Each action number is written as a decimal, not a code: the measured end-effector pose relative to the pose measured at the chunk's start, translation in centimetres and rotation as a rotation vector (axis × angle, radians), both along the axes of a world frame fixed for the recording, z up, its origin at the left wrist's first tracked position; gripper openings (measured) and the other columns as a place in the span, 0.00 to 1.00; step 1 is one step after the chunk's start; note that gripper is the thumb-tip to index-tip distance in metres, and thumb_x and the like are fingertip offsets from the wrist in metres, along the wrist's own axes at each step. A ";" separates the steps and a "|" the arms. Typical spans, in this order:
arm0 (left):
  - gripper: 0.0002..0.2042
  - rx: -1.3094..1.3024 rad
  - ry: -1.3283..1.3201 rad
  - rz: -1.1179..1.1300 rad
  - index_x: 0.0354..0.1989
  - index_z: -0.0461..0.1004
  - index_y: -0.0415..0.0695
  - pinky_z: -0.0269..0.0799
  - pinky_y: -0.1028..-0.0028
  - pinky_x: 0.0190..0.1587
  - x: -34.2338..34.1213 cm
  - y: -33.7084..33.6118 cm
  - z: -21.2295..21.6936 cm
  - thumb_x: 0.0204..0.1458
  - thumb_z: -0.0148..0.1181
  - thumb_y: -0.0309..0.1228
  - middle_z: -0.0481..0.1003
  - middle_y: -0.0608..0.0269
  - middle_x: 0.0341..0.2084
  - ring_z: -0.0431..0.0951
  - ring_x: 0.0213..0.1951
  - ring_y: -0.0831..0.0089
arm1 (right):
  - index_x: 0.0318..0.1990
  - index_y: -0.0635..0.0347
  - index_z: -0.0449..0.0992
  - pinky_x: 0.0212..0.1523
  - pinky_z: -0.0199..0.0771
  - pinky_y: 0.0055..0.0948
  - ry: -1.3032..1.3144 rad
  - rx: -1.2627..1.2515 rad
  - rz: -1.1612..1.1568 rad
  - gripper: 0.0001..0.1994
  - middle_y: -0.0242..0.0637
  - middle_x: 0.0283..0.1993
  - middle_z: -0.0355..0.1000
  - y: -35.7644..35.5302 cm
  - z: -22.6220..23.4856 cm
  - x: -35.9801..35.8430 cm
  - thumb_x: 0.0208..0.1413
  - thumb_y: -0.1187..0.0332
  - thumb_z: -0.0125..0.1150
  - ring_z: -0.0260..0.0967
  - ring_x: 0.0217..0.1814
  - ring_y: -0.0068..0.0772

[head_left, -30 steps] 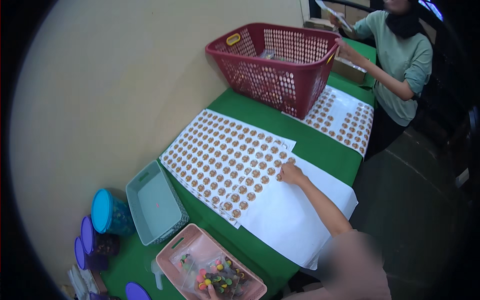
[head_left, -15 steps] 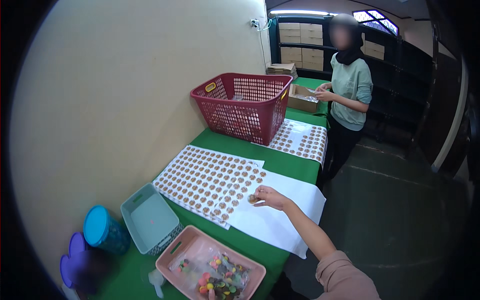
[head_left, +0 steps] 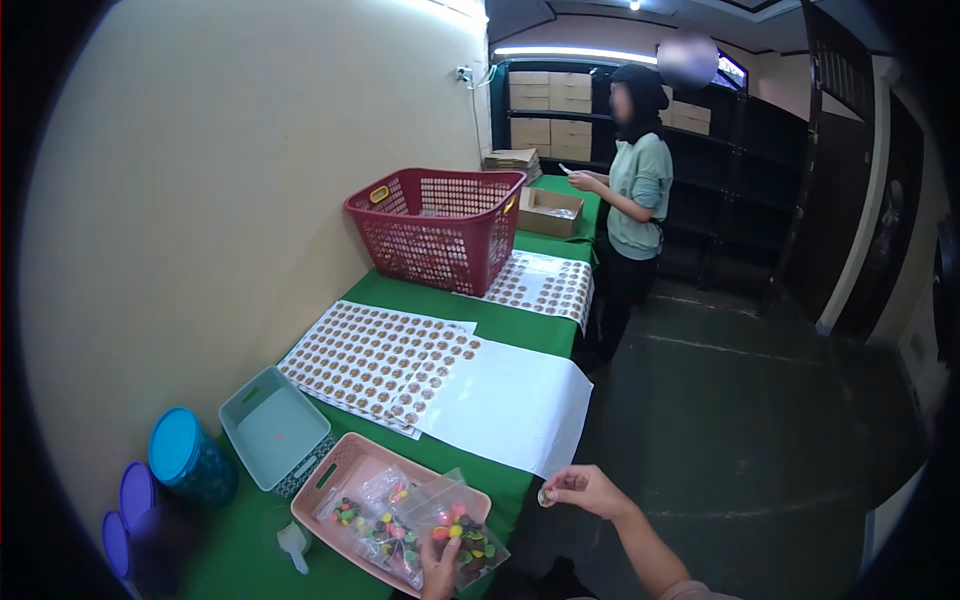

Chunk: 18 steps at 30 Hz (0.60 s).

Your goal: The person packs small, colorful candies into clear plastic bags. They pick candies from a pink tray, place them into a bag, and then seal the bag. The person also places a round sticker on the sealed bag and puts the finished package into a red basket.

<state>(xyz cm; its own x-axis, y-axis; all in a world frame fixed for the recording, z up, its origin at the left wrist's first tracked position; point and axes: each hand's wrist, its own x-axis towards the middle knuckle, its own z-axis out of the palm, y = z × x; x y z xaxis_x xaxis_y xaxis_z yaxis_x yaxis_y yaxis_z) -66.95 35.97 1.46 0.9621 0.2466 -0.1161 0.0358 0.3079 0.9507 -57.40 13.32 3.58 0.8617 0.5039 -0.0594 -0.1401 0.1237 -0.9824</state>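
Note:
Between the thumb and fingers of my right hand (head_left: 590,490) is a small round brown-and-white sticker (head_left: 547,497), held off the near right side of the green table. My left hand (head_left: 438,568) grips a clear plastic bag of colourful round pieces (head_left: 468,535) over the right end of a pink tray (head_left: 340,468). Several similar clear bags (head_left: 372,510) lie inside that tray. Beyond it, sheets of round brown stickers (head_left: 370,355) lie on the table, the right part peeled to plain white backing (head_left: 510,400).
A pale green basket (head_left: 275,420), a blue-lidded tub (head_left: 185,455), purple-lidded containers (head_left: 135,490) and a white scoop (head_left: 293,545) stand at the left. A red laundry-type basket (head_left: 430,240) and another sticker sheet (head_left: 535,285) are farther back. A person (head_left: 640,190) stands beside a cardboard box (head_left: 550,212).
My right hand has moved from the sticker sheet toward me, still holding the sticker. My left hand has come into view with a bag lifted from the tray. The view has shifted to the right.

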 end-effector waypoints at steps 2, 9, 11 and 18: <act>0.12 0.005 -0.046 -0.110 0.38 0.67 0.42 0.64 0.79 0.33 0.8 -1.1 -1.1 0.47 0.50 0.35 0.67 0.70 0.27 0.66 0.29 0.79 | 0.31 0.68 0.70 0.38 0.65 0.20 -0.021 0.038 -0.121 0.05 0.37 0.35 0.68 -1.6 -1.0 -1.4 0.44 0.77 0.53 0.65 0.37 0.23; 0.11 -0.052 0.004 -0.319 0.39 0.64 0.35 0.63 0.75 0.42 5.1 -7.5 -0.5 0.48 0.45 0.27 0.68 0.60 0.35 0.67 0.39 0.74 | 0.29 0.67 0.71 0.37 0.62 0.18 -0.295 0.226 -0.431 0.05 0.37 0.32 0.67 -7.9 -0.6 -3.5 0.42 0.82 0.54 0.63 0.33 0.22; 0.13 -0.021 0.015 -0.343 0.40 0.63 0.36 0.62 0.77 0.42 6.9 -10.6 -1.0 0.47 0.48 0.30 0.67 0.61 0.34 0.67 0.37 0.76 | 0.29 0.67 0.71 0.37 0.62 0.18 -0.317 0.185 -0.445 0.05 0.37 0.32 0.67 -10.1 0.1 -3.9 0.42 0.81 0.54 0.63 0.33 0.22; 0.15 0.118 -0.093 -0.818 0.42 0.62 0.37 0.62 0.78 0.41 11.2 -22.9 1.1 0.48 0.49 0.33 0.67 0.62 0.35 0.66 0.37 0.78 | 0.26 0.64 0.73 0.34 0.63 0.19 -0.460 -0.051 -0.675 0.05 0.36 0.26 0.70 -18.1 0.7 -3.6 0.38 0.77 0.60 0.65 0.30 0.22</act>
<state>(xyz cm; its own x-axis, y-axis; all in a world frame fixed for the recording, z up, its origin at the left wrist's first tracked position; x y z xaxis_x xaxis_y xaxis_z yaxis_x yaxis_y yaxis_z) -55.75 13.03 2.51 0.8475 -0.5289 -0.0442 0.1241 0.1166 0.9854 -61.02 -4.82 4.26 0.9223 -0.1261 0.3652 0.3670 -0.0092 -0.9302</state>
